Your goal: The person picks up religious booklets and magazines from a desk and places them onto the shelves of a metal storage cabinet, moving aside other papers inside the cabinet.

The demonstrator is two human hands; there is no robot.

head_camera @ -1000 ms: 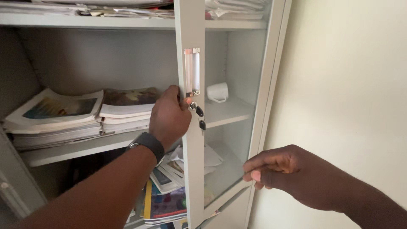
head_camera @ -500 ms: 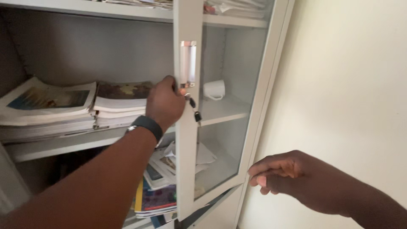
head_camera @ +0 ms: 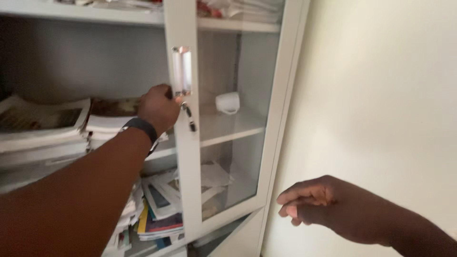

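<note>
Gripping the key [head_camera: 183,105] in the lock of the cabinet door [head_camera: 185,157], my left hand [head_camera: 158,107] is closed around it just below the one metal handle [head_camera: 182,71]. My right hand [head_camera: 318,205] hangs loosely curled and empty, well apart by the wall. One white cup [head_camera: 227,103] sits behind the glass.

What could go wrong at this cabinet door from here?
The left hand grips the door frame right by the handle, so fingers might get pinched between doors. The hanging keys could snag or knock the glass. The magazine stacks overhang the shelf and might block the door.
</note>
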